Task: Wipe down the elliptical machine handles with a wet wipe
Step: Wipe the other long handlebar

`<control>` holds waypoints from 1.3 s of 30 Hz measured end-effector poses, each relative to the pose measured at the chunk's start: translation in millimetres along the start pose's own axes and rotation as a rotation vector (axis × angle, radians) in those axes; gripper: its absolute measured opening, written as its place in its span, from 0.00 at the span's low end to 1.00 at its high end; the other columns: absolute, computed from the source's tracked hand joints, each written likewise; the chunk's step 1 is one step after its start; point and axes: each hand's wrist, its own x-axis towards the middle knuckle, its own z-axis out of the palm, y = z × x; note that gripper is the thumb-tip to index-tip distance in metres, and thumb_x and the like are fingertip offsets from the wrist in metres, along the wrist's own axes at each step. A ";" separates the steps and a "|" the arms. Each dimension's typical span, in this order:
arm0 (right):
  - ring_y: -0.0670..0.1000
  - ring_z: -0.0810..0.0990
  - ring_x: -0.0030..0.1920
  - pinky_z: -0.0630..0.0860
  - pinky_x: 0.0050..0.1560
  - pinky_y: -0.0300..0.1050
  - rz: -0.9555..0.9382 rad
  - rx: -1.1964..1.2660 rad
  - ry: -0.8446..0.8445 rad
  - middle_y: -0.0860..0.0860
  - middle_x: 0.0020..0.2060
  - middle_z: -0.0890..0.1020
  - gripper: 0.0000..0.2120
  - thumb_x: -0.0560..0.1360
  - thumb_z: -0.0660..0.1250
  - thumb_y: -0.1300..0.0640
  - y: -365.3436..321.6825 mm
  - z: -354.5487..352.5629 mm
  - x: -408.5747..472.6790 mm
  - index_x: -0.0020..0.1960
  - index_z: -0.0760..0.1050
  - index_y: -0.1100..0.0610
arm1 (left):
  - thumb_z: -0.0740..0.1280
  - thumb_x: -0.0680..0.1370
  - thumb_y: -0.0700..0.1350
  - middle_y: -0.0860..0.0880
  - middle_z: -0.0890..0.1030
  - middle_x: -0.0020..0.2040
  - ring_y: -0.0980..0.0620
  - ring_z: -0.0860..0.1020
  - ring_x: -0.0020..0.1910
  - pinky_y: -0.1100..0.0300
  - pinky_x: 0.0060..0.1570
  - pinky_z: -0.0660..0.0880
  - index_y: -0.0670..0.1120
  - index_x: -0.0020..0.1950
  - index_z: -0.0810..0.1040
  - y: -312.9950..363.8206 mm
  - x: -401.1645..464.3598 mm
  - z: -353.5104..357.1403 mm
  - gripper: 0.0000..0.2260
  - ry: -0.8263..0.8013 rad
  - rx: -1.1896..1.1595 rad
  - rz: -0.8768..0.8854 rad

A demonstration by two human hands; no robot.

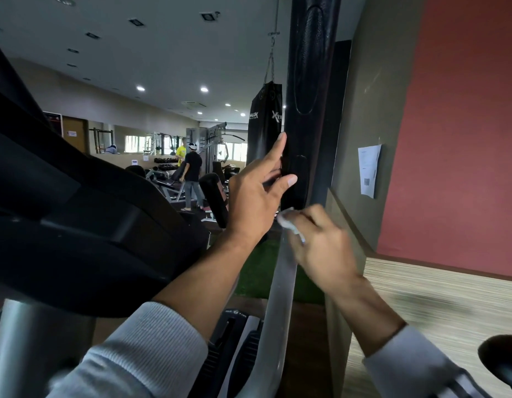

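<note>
The elliptical's right handle rises through the middle of the view: a black foam grip (308, 90) on top of a silver metal arm (283, 282). My left hand (257, 193) rests against the lower part of the black grip, fingers spread, thumb across the front. Just below it, my right hand (321, 245) is closed on a white wet wipe (289, 222) and presses it where the grip meets the silver arm. The right hand is blurred.
The elliptical's black console and body (76, 211) fill the left. A black punching bag (265, 122) hangs behind the handle. An olive wall corner (364, 139) with a paper notice (369, 170) stands close on the right. Two people (191, 176) stand among the weight machines far back.
</note>
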 end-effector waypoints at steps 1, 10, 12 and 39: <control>0.56 0.79 0.39 0.79 0.30 0.49 -0.019 -0.046 -0.065 0.55 0.45 0.76 0.16 0.69 0.72 0.63 -3.4 6.0 0.6 0.56 0.80 0.55 | 0.73 0.73 0.39 0.54 0.78 0.55 0.60 0.80 0.56 0.69 0.58 0.75 0.50 0.73 0.68 0.0 0.2 -0.3 0.30 0.000 0.004 -0.002; 0.56 0.80 0.37 0.78 0.27 0.47 -0.004 -0.180 -0.234 0.52 0.44 0.74 0.18 0.63 0.77 0.62 2.4 2.3 -0.2 0.50 0.80 0.50 | 0.74 0.73 0.40 0.45 0.81 0.60 0.60 0.80 0.55 0.71 0.55 0.75 0.58 0.72 0.62 1.3 -2.5 -3.6 0.34 -0.004 0.053 -0.007; 0.56 0.80 0.36 0.77 0.29 0.45 0.030 -0.154 -0.226 0.52 0.44 0.75 0.17 0.64 0.76 0.62 7.2 0.4 -5.8 0.51 0.81 0.51 | 0.74 0.73 0.39 0.45 0.81 0.60 0.61 0.79 0.55 0.70 0.56 0.75 0.58 0.72 0.61 0.9 -2.6 -3.4 0.34 -0.009 0.051 -0.005; 0.49 0.78 0.39 0.71 0.42 0.32 0.354 0.222 0.090 0.51 0.44 0.77 0.08 0.72 0.74 0.60 3.0 18.2 -13.7 0.51 0.82 0.57 | 0.74 0.73 0.40 0.46 0.81 0.60 0.59 0.80 0.55 0.66 0.56 0.76 0.58 0.73 0.62 -10.2 -1.8 -0.2 0.34 0.009 0.030 0.011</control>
